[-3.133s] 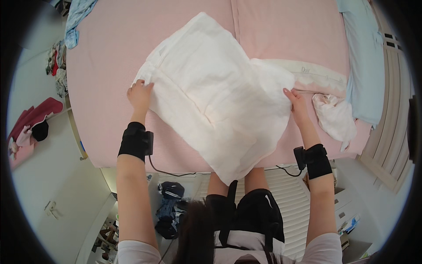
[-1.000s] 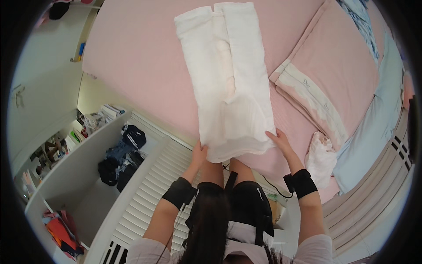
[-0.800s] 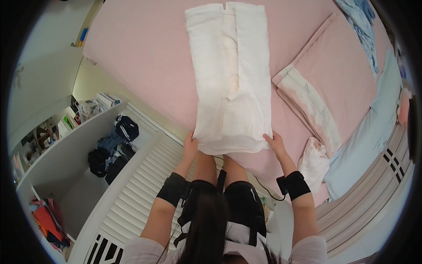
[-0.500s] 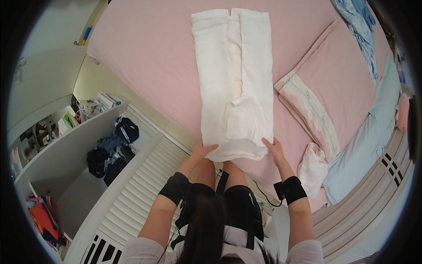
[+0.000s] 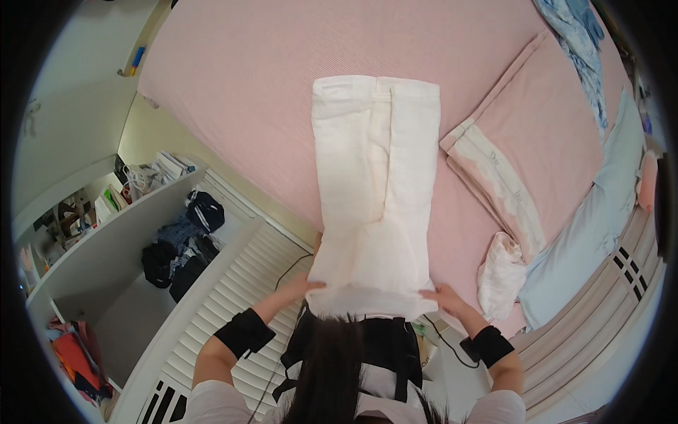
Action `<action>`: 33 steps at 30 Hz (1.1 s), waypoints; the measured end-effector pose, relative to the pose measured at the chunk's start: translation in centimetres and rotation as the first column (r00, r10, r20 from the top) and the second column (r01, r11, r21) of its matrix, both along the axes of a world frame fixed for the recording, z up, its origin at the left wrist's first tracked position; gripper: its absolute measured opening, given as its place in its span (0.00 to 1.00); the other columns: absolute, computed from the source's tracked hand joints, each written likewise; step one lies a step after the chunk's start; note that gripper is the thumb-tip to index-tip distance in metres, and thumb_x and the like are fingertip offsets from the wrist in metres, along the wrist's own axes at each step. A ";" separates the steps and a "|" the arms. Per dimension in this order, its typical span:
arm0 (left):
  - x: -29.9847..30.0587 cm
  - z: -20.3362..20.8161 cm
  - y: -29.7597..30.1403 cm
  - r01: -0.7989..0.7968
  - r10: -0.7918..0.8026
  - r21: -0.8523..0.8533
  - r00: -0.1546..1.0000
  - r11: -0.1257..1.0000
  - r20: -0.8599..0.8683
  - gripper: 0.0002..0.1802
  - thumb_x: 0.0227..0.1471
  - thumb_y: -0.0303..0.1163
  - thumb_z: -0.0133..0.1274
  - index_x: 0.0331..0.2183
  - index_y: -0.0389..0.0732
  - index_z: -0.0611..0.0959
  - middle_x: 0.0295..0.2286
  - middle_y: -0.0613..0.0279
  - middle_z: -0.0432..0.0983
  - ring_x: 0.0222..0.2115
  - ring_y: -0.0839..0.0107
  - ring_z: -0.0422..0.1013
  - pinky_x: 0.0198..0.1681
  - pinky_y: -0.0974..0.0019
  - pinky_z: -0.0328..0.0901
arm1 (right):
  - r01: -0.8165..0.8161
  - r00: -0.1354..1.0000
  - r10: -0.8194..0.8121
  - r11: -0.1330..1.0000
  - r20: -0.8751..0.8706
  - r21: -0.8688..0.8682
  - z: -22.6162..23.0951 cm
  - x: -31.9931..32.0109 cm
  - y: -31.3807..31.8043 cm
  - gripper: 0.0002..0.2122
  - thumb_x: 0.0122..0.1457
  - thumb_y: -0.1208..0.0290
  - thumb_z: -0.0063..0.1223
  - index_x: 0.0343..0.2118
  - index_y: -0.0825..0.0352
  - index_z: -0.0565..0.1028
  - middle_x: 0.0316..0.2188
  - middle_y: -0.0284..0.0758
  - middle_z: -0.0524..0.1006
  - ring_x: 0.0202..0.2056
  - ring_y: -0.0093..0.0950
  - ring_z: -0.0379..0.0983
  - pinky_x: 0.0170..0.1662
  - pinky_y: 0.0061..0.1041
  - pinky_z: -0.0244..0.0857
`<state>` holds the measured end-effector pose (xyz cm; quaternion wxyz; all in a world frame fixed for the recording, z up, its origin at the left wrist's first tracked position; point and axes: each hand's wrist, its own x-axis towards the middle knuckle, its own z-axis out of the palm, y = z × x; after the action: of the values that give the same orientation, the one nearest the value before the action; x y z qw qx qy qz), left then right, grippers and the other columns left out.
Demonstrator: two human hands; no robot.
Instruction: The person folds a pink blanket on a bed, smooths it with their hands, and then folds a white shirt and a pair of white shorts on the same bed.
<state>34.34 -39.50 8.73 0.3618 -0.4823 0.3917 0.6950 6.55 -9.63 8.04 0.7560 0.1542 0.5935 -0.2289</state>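
A long white garment (image 5: 346, 169), folded lengthwise with both sides turned in toward a middle gap, stretches over the bed. Its near end is lifted off the bed edge and hangs over my lap. My left hand (image 5: 305, 285) pinches the near left corner, fingers partly under the cloth. At the near right corner, my right hand (image 5: 441, 299) grips the edge the same way. Between them the cloth is pulled fairly taut, with a soft bulge in the middle. Black bands wrap both my forearms.
The pink bed (image 5: 247, 92) lies under the garment. To the right are a folded pink bedding piece (image 5: 537, 134), a crumpled pale cloth (image 5: 501, 272) and a light blue pillow (image 5: 579, 240). On the left stands an open cabinet (image 5: 134, 311) with dark clothes, beside a white slatted panel (image 5: 219, 332).
Both hands have drawn the white garment toward me, so its far end slid nearer over the bed. Its near end now covers my thighs. My elbows have moved back and outward.
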 end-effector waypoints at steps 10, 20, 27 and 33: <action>-16.8 -3.6 -19.1 -0.660 0.663 0.130 0.683 0.740 -0.307 0.26 0.52 0.42 0.45 0.45 0.30 0.68 0.39 0.51 0.71 0.36 0.67 0.71 0.38 0.67 0.67 | 0.455 0.827 -0.547 0.788 -0.131 -0.415 -2.5 -17.4 -21.0 0.17 0.57 0.62 0.42 0.39 0.74 0.67 0.35 0.40 0.74 0.31 0.27 0.74 0.32 0.19 0.70; -20.3 -8.5 -18.3 -0.233 -0.048 -0.861 0.958 0.452 -0.284 0.27 0.46 0.39 0.54 0.42 0.30 0.67 0.32 0.57 0.70 0.32 0.66 0.67 0.38 0.67 0.63 | -0.012 0.415 -0.273 0.952 -0.868 -0.306 -4.9 -12.9 -23.0 0.12 0.56 0.68 0.46 0.38 0.71 0.68 0.36 0.36 0.74 0.33 0.25 0.71 0.38 0.21 0.64; -22.0 -9.9 -18.9 -0.400 0.082 -0.770 0.905 0.497 -0.417 0.28 0.42 0.35 0.57 0.42 0.31 0.66 0.32 0.57 0.69 0.34 0.69 0.65 0.39 0.69 0.61 | -0.152 0.156 -0.332 0.922 -0.930 -0.355 -4.6 -10.5 -22.2 0.13 0.51 0.77 0.47 0.42 0.69 0.67 0.39 0.39 0.71 0.42 0.30 0.67 0.47 0.26 0.59; -22.6 -9.8 -21.0 -0.197 0.001 -0.809 0.972 0.554 -0.236 0.24 0.44 0.30 0.56 0.41 0.32 0.65 0.32 0.56 0.70 0.30 0.72 0.67 0.34 0.70 0.64 | -0.614 -0.217 -0.096 0.787 -0.971 0.060 -6.8 -15.3 -27.1 0.23 0.43 0.81 0.51 0.46 0.66 0.65 0.42 0.39 0.69 0.47 0.38 0.62 0.49 0.32 0.57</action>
<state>11.73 -60.53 -1.09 0.0102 -0.5413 0.6792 0.4955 -8.78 -36.77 1.28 0.0818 -0.3945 0.8886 -0.2192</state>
